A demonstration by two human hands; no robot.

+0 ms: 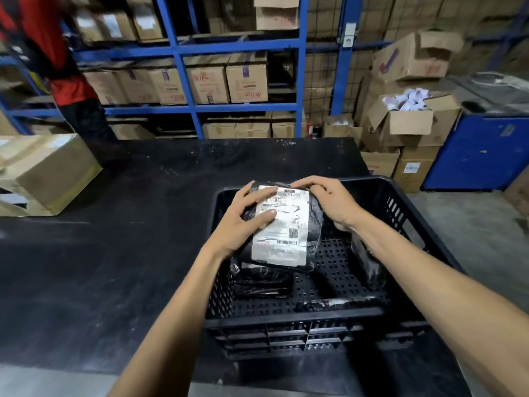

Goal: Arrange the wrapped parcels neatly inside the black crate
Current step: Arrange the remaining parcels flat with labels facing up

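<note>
A black perforated crate [406, 213] stands on the right part of a black table. Both hands hold a black-wrapped parcel with a white shipping label [282, 230] inside the crate's far left area. My left hand [243, 216] grips its left side, thumb on the label. My right hand [329, 202] clasps its far right corner. The parcel rests on a stack of other black parcels [263, 279]. Another black parcel [367, 262] leans against the right wall, partly hidden by my right forearm. A flat one [337, 303] lies along the near wall.
The black table [114, 253] stretches left, with a taped cardboard box [45, 173] at its left edge. A person in a red shirt [57, 67] stands behind it. Blue shelving [183, 81] with cartons fills the back. Open cartons [406, 121] and a blue cabinet [481, 150] stand at the right.
</note>
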